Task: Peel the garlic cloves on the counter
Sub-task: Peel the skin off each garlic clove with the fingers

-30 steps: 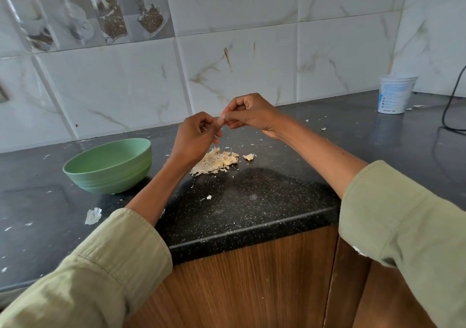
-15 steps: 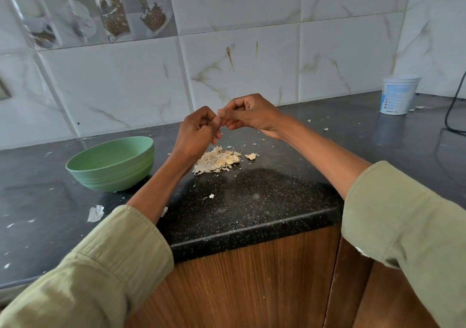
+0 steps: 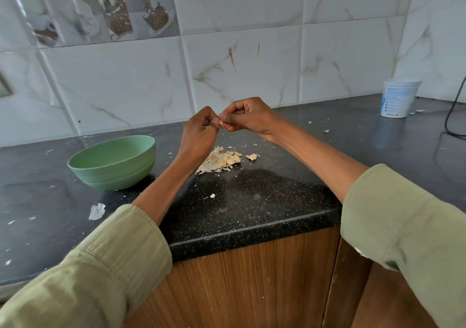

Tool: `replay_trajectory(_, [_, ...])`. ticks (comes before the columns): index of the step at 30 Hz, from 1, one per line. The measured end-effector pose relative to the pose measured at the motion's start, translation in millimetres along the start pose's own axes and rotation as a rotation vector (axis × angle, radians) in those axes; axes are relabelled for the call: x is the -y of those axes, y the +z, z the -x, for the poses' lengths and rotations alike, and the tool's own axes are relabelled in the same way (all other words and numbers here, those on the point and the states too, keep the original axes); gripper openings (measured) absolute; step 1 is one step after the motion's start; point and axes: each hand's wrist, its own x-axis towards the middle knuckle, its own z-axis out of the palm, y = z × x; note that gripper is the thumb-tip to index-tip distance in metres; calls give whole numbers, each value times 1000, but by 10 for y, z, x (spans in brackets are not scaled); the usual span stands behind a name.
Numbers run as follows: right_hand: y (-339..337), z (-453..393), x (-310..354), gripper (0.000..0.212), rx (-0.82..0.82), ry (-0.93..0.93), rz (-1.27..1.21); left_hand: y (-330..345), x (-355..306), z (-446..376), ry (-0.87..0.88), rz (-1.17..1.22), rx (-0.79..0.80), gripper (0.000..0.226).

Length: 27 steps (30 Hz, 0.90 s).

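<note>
Centrally, the left hand [image 3: 199, 132] and right hand [image 3: 245, 115] are held together above the dark surface [image 3: 252, 201], fingers curled, pinching a small garlic clove [image 3: 221, 122] between them. Garlic skins [image 3: 219, 160] are piled beneath; a green bowl [image 3: 113, 161] is set leftward.

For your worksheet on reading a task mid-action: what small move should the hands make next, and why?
Probably pull the fingertips apart to strip skin. Both hands, left and right, pinch something small, likely a garlic clove, above the peel pile.
</note>
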Motion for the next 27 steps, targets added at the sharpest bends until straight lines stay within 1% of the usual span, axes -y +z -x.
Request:
replay_trajectory(5, [-14, 2, 0, 23, 7, 13, -68, 2, -4, 5, -25, 1, 7, 14])
replay_trajectory(8, [-46, -9, 17, 23, -25, 17, -77, 4, -19, -3, -14, 28, 2, 8])
replay_trajectory(12, [-59, -7, 21, 17, -52, 3, -39, 4, -21, -13, 15, 33, -7, 17])
replay_trajectory(18, [-44, 4, 42, 23, -7, 12, -44, -41, -27, -17, 70, 5, -126, 22])
replay_trajectory(24, [-35, 8, 42, 25, -6, -17, 117, -68, -34, -7, 67, -6, -184, 13])
replay_trajectory(27, [-22, 26, 57, 26, -6, -32, 172, -75, -36, -18, 55, 27, -189, 10])
